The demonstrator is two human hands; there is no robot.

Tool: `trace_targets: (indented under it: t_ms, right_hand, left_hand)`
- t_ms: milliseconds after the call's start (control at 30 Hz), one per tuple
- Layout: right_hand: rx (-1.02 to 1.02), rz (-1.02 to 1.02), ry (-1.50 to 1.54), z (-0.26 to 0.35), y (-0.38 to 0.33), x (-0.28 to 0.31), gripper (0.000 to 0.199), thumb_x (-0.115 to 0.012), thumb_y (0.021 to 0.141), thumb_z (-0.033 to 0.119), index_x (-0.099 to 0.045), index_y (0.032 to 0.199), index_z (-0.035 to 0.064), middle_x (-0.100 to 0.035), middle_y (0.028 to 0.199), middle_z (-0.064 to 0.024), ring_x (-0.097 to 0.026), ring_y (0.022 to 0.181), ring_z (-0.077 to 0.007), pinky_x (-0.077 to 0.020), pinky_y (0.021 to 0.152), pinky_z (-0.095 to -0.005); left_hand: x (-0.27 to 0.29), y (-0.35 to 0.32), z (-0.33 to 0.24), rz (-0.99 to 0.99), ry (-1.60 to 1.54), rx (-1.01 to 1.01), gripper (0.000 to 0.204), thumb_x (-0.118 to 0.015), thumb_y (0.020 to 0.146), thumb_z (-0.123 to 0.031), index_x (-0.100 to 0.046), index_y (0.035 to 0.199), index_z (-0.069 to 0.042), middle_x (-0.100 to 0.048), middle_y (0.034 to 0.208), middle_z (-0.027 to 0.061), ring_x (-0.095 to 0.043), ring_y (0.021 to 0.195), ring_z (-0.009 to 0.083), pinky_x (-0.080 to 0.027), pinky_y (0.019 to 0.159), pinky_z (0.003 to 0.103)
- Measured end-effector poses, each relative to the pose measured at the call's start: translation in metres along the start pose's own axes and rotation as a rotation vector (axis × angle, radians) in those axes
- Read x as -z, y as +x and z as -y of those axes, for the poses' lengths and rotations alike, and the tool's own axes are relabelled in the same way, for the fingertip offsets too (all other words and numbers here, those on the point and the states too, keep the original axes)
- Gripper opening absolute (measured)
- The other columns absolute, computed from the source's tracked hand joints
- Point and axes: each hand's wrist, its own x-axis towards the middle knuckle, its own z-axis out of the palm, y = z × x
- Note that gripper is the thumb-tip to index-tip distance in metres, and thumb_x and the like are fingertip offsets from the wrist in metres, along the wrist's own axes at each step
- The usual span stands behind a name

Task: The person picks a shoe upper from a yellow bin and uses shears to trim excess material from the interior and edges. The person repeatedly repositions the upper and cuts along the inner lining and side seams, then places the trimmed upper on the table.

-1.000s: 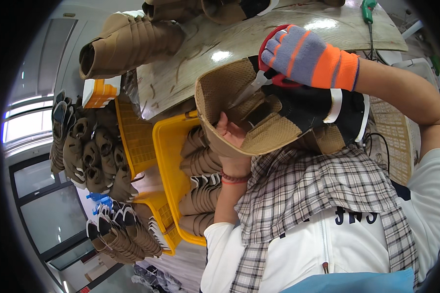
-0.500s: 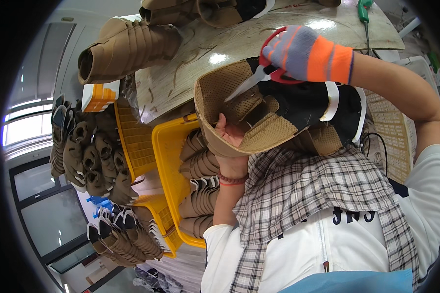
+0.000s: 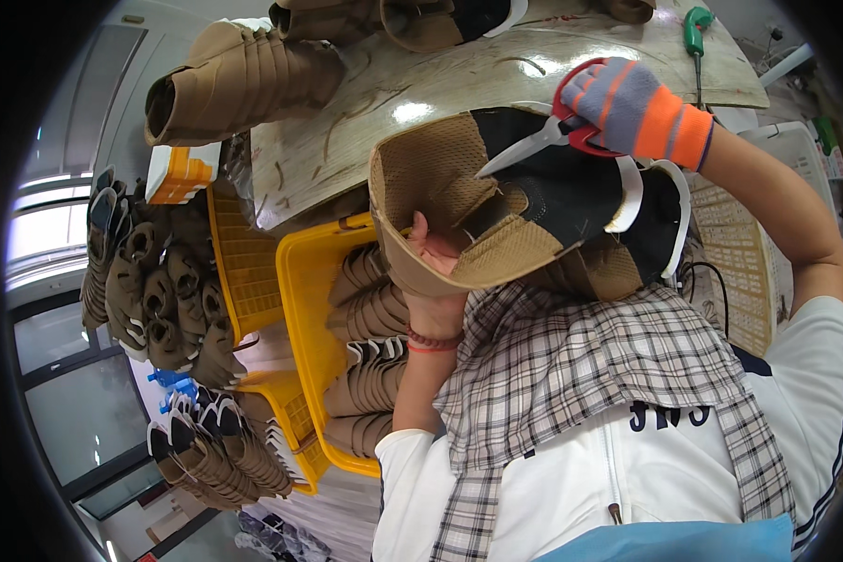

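A tan boot upper (image 3: pixel 421 173) with mesh lining and black inner panels lies turned open in front of me, partly over my plaid apron (image 3: pixel 618 365). My left hand (image 3: pixel 437 251) is closed on its near left edge, the thumb inside and the other fingers hidden beneath. In an orange-and-grey glove, my right hand (image 3: pixel 628 108) grips red-handled scissors (image 3: pixel 525 150). Their blades look closed and point left and down over the lining. A second upper with a white edge (image 3: pixel 670 220) sits under and right of the first.
More tan uppers (image 3: pixel 253 84) are stacked on the worktable (image 3: pixel 347 140), among brown scraps. A green-handled corded tool (image 3: pixel 695 33) lies at its far right. Yellow crates (image 3: pixel 295 328) with uppers stand to the left, and a pale slatted basket (image 3: pixel 745 262) stands at right.
My right hand and the scissors have shifted right, drawing the blade tips away from the upper's left side. My left hand keeps its hold on the upper.
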Motion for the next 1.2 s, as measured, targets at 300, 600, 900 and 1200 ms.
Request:
trace_targets:
  t_ms: [300, 600, 900, 1200]
  right_hand:
    - [0.025, -0.148, -0.012, -0.004, -0.01, 0.005, 0.049, -0.078, 0.062, 0.027, -0.06, 0.102, 0.0062, -0.062, 0.094, -0.0093, -0.06, 0.091, -0.0264, -0.0479, 0.08, -0.0349]
    - [0.136, -0.308, -0.116, -0.012, -0.009, -0.005, 0.047, -0.074, 0.065, 0.029, -0.058, 0.105, 0.0093, -0.06, 0.097, -0.007, -0.057, 0.094, -0.0258, -0.0438, 0.083, -0.0372]
    - [0.169, -0.288, -0.231, -0.007, -0.009, 0.0, 0.041, -0.074, 0.068, 0.034, -0.061, 0.099, 0.0117, -0.063, 0.092, -0.0038, -0.061, 0.09, -0.0235, -0.049, 0.078, -0.0326]
    - [0.175, -0.383, -0.098, -0.008, -0.006, -0.002, 0.06, -0.072, 0.068, 0.034, -0.057, 0.121, 0.0101, -0.061, 0.092, -0.004, -0.057, 0.09, -0.0235, -0.0444, 0.08, -0.0368]
  left_hand:
    - [0.01, 0.004, 0.001, -0.005, 0.04, -0.061, 0.04, -0.053, 0.094, -0.017, -0.043, 0.131, -0.005, -0.05, 0.131, 0.0143, -0.048, 0.121, 0.0309, -0.039, 0.103, 0.049]
    - [0.024, 0.017, -0.003, 0.048, -0.061, -0.02, 0.041, -0.052, 0.095, -0.018, -0.042, 0.131, -0.001, -0.05, 0.13, 0.0159, -0.051, 0.117, 0.0293, -0.044, 0.099, 0.043]
    - [0.017, 0.014, 0.001, 0.039, -0.094, -0.026, 0.039, -0.054, 0.094, -0.015, -0.044, 0.128, 0.0, -0.051, 0.129, 0.0156, -0.052, 0.116, 0.0265, -0.05, 0.09, 0.034]
    - [0.022, 0.017, -0.002, 0.025, -0.022, -0.067, 0.038, -0.055, 0.093, -0.014, -0.046, 0.127, -0.001, -0.052, 0.129, 0.0147, -0.051, 0.116, 0.0254, -0.049, 0.093, 0.035]
